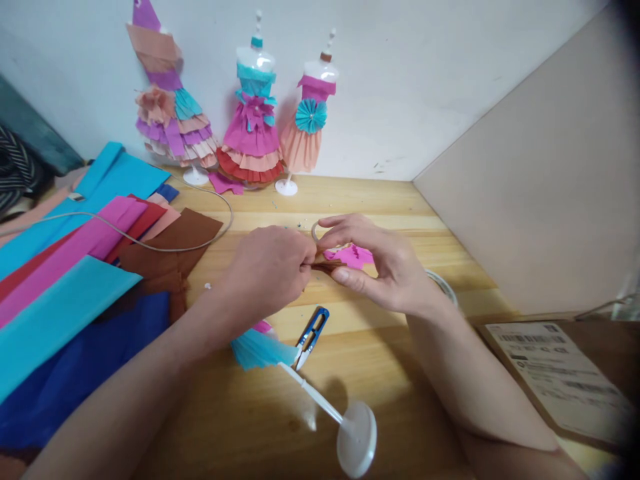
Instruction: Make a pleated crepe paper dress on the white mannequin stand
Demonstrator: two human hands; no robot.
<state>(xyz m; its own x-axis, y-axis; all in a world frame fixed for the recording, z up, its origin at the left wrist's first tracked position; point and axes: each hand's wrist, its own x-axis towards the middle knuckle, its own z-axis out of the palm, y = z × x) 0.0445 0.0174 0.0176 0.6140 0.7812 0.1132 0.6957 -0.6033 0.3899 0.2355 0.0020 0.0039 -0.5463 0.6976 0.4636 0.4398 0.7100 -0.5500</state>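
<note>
My left hand [270, 267] is closed, its fingers pinching a small folded piece of brown crepe paper [327, 265] over the wooden table [380, 373]. My right hand [375, 263] pinches the other end of the same brown piece between thumb and forefinger, the other fingers curled above it. A pink paper scrap [353, 255] lies on the table just behind my right hand. Below my hands lie blue-handled thread snips [311, 337] and a toppled white mannequin stand [350, 427] wearing a turquoise paper skirt [260, 350].
Three small mannequins in paper dresses [253, 127] stand against the back wall. Sheets of coloured crepe paper [75, 267] cover the left side, with a grey cable [150, 243] across them. A cardboard box with a label [560, 380] sits at right, below a beige panel [550, 180].
</note>
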